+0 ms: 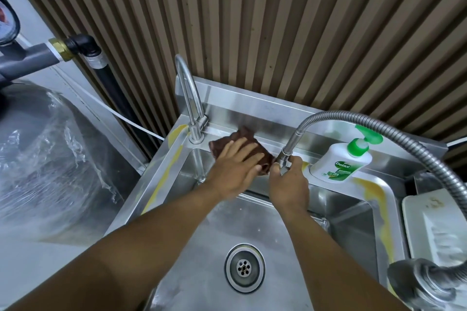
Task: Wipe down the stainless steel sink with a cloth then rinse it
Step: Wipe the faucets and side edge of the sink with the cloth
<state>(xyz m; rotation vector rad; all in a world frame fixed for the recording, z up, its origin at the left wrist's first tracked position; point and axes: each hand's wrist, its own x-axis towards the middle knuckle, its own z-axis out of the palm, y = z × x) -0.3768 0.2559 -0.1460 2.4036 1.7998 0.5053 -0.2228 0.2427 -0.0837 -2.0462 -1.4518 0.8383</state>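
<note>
A stainless steel sink (252, 225) fills the lower middle, with a round drain (244, 267) in its basin. On the sink's back ledge lies a brown cloth (242, 137); my left hand (235, 169) presses it flat with straight fingers. Just to the right, my right hand (288, 182) grips the base of the flexible metal hose tap (284, 156). No water runs from either tap.
A curved steel tap (188, 98) stands at the ledge's left end. A white Dettol soap bottle (341, 161) with a green pump sits on the ledge at the right. The hose's spray head (424, 283) hangs at lower right. A white tray (434, 225) lies right of the sink.
</note>
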